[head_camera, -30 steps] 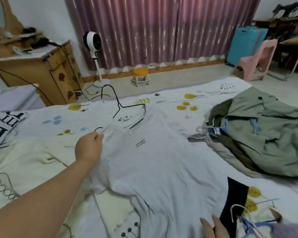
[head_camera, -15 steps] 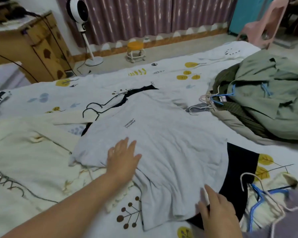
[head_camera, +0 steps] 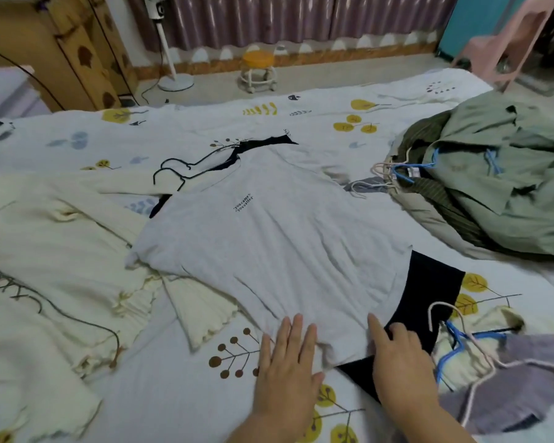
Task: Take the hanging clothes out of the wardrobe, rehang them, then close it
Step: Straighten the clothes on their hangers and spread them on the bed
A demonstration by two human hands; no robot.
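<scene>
Grey T-shirt (head_camera: 269,251) flat on bed, black hanger (head_camera: 179,167) apparently beside collar

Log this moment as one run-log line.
left hand flat on grey T-shirt hem | right hand at hem | black hanger at collar

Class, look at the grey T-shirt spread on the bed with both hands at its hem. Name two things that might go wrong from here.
1. The grey T-shirt lies over a black garment; lifting at the hem, the left hand and right hand may drag both up together.
2. The black hanger at its collar may snag on the cream garment beside it.
</scene>
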